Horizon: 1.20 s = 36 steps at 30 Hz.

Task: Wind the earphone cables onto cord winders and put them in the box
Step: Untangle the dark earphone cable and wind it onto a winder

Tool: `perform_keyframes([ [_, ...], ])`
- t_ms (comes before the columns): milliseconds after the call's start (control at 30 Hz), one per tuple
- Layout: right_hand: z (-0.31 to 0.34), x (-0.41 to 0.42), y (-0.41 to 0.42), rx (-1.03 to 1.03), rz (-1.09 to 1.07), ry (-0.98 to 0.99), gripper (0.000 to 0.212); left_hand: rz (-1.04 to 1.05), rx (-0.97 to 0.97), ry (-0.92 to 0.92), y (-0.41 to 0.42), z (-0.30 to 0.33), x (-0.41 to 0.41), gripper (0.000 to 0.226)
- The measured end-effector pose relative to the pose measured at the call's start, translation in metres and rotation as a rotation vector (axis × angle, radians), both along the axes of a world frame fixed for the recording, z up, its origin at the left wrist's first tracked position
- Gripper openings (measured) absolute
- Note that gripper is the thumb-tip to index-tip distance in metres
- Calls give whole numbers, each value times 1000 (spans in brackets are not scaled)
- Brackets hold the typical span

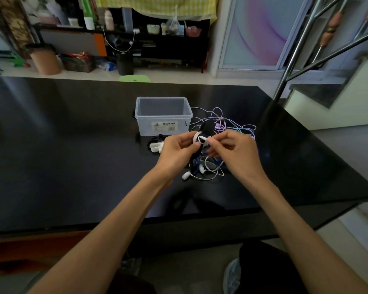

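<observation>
Both hands work close together above the black table (72,145); the left hand (176,151) has its fingers curled round a white cord winder (197,138), and the right hand (234,149) pinches the plug end of a white earphone cable (204,138) against it; the winding looks barely begun, since most of that cable hangs below the hands and trails onto the table, its white earbuds (186,175) lying there

Going down in size: the table carries everything; the clear plastic box (164,124) stands just beyond the hands with nothing visible inside; a tangle of pale purple, blue and white cables (232,124) sprawls to the right of the box; spare winders (155,146), white and dark, lie just in front of it; a dark blue cable (197,164) lies knotted among the white loops beneath the hands

The risk, as I judge it: the white cable seems to cross the blue one, so pulling it up could drag the blue cable along or tighten a snag; the pinched end could also slip off the winder before the first turns hold it
</observation>
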State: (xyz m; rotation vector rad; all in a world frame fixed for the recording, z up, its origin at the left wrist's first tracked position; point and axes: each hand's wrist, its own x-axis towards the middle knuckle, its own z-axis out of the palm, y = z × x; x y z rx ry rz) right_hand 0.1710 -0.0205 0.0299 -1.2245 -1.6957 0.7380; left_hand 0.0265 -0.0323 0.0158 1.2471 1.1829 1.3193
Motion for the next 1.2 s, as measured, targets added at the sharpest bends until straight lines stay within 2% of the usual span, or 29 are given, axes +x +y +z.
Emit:
perform_keyframes([
  [67, 5, -1, 0, -244, 43, 141, 16, 18, 33, 2, 0, 2, -1, 35],
  [133, 6, 0, 0, -316, 71, 107, 21, 22, 51, 30, 0, 2, 0, 35],
  [233, 7, 0, -2, -168, 39, 8, 16, 32, 87, 113, -1, 2, 4, 34],
  [333, 7, 1, -4, 33, -32, -191, 16, 42, 131, 189, -2, 2, 7, 29],
  [433, 8, 1, -7, 106, -53, -319, 18, 90, 184, 336, -2, -2, 10, 25],
  [533, 15, 0, -9, -94, 7, -66, 16, 155, 223, 495, 1, -4, 6, 33],
  [567, 17, 1, -9, -162, 30, 30, 16, 160, 234, 478, 1, -3, 5, 32],
  [633, 18, 3, -7, -227, 56, 130, 16, 95, 195, 310, 2, 1, 3, 31],
  [700, 17, 4, -6, -250, 82, 160, 17, 18, 105, 130, 1, 3, 1, 31],
  [833, 17, 4, -4, -283, 103, 233, 12, -63, -19, -56, 0, 4, 1, 30],
  [1033, 9, 2, -1, -306, 49, 376, 6, -110, -63, -106, -4, 2, 4, 29],
  [1200, 3, -3, -1, -247, 20, 403, 8, -62, -64, -166, -4, 1, 9, 25],
])
